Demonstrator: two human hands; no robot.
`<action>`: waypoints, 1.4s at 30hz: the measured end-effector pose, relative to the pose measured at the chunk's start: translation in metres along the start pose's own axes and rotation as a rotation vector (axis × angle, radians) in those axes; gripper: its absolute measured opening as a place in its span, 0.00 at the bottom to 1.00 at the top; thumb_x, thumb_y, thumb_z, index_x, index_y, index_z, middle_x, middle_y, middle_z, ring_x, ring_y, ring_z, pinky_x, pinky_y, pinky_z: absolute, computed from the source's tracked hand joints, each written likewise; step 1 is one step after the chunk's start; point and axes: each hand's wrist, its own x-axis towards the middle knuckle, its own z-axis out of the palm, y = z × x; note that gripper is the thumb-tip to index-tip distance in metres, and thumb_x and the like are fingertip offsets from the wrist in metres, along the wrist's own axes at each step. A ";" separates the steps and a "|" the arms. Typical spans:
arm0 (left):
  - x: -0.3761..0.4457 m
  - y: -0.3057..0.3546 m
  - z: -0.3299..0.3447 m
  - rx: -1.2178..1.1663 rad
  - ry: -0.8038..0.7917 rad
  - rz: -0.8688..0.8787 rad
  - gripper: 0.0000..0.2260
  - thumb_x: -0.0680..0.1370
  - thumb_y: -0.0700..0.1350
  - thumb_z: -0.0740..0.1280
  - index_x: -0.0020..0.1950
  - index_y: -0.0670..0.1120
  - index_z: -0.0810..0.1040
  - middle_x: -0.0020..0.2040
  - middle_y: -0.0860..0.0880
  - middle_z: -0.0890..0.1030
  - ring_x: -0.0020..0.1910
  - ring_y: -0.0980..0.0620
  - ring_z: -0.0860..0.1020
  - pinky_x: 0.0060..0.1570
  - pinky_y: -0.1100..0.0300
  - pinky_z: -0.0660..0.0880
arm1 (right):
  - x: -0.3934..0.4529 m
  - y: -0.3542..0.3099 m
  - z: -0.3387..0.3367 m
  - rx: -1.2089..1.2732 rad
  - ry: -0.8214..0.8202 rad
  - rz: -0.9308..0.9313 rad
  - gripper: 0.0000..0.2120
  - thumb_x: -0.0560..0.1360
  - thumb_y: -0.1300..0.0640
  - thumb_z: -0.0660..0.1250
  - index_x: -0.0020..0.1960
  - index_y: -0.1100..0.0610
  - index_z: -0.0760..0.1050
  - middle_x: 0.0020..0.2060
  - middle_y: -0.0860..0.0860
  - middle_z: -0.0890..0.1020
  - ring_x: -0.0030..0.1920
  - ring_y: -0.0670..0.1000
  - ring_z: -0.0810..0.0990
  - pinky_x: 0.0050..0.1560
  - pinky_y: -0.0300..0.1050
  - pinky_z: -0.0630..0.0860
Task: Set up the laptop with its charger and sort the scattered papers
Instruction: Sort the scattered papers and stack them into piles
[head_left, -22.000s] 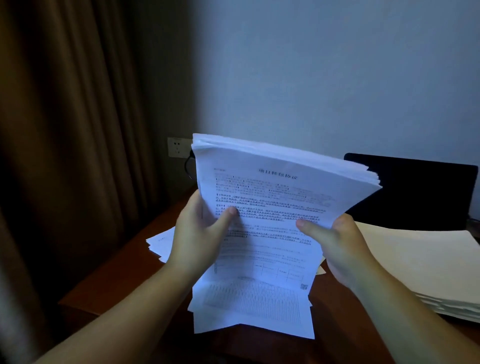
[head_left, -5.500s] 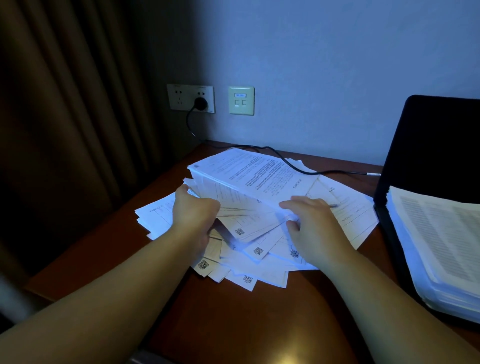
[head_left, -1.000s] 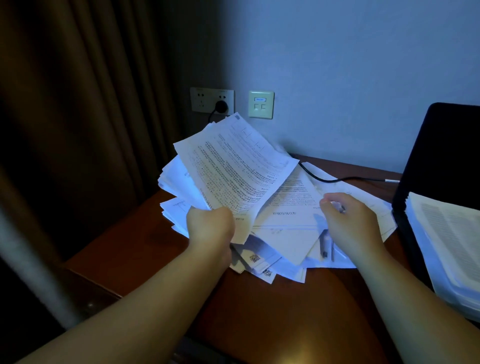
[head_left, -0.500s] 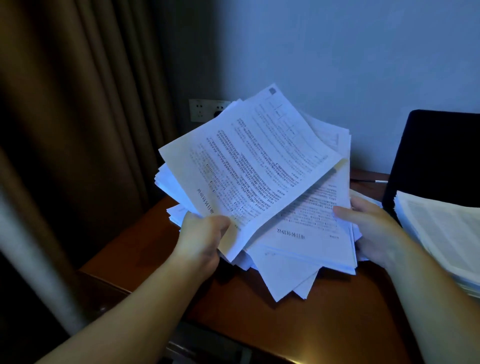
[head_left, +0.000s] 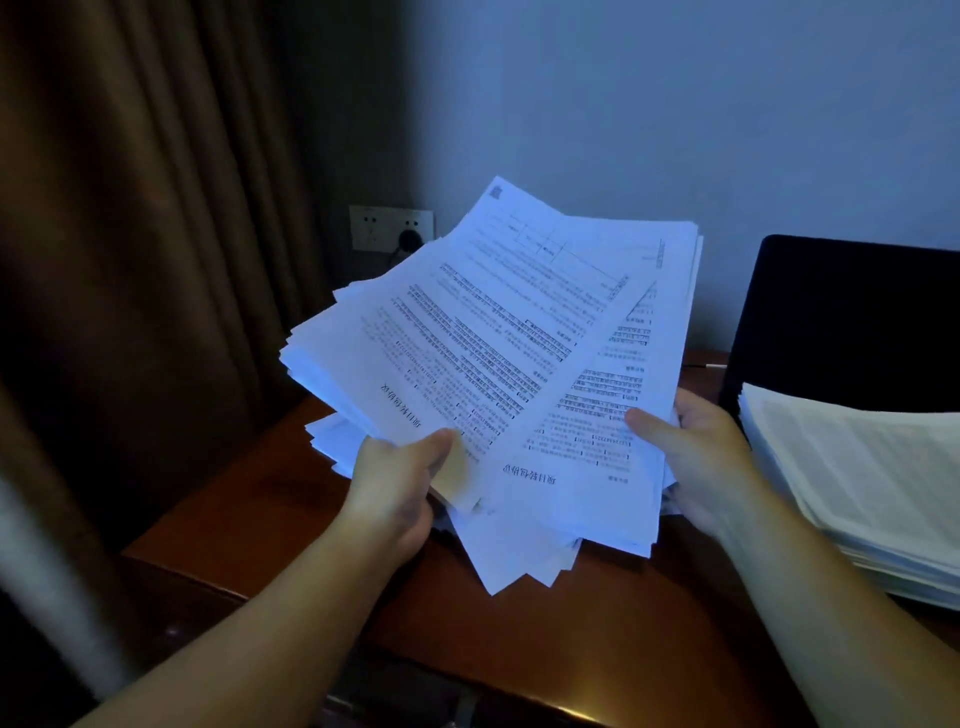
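Note:
A loose, fanned bundle of printed papers (head_left: 493, 353) is held up above the wooden desk (head_left: 270, 514). My left hand (head_left: 397, 486) grips its lower left edge, thumb on top. My right hand (head_left: 701, 462) grips its lower right edge, thumb on the top sheet. The open black laptop (head_left: 852, 322) stands at the right, and a thick pile of papers (head_left: 857, 483) lies over its base. The charger plug (head_left: 409, 239) sits in the wall socket (head_left: 390, 227). Only a short end of the cable (head_left: 712, 366) shows beside the laptop. A few sheets (head_left: 324, 434) stay on the desk under the bundle.
A brown curtain (head_left: 145, 249) hangs close at the left. The wall stands right behind the desk. The desk's front edge (head_left: 291, 597) runs below my forearms.
Within the last second both hands gathered the scattered sheets and lifted them off the desk as one bundle. It has risen a little more since half a second ago.

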 end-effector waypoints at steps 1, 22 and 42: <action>0.002 -0.002 0.002 -0.011 -0.012 -0.001 0.11 0.80 0.30 0.66 0.55 0.45 0.81 0.44 0.50 0.88 0.40 0.48 0.87 0.41 0.47 0.82 | -0.001 0.001 -0.002 -0.019 0.005 -0.009 0.10 0.80 0.66 0.67 0.55 0.53 0.82 0.49 0.52 0.88 0.43 0.53 0.87 0.26 0.38 0.76; 0.006 -0.010 0.002 -0.021 -0.022 0.008 0.07 0.78 0.32 0.72 0.51 0.43 0.82 0.44 0.47 0.88 0.42 0.45 0.87 0.34 0.53 0.83 | 0.010 -0.013 -0.021 -0.555 0.328 -0.220 0.09 0.76 0.53 0.71 0.41 0.57 0.81 0.39 0.53 0.86 0.38 0.59 0.82 0.37 0.46 0.69; 0.010 -0.015 0.000 0.013 -0.054 0.067 0.09 0.80 0.35 0.70 0.55 0.49 0.80 0.50 0.50 0.88 0.48 0.47 0.87 0.44 0.51 0.84 | 0.019 -0.011 -0.036 -0.572 0.514 -0.045 0.18 0.78 0.56 0.69 0.42 0.72 0.77 0.34 0.57 0.74 0.37 0.54 0.71 0.37 0.45 0.63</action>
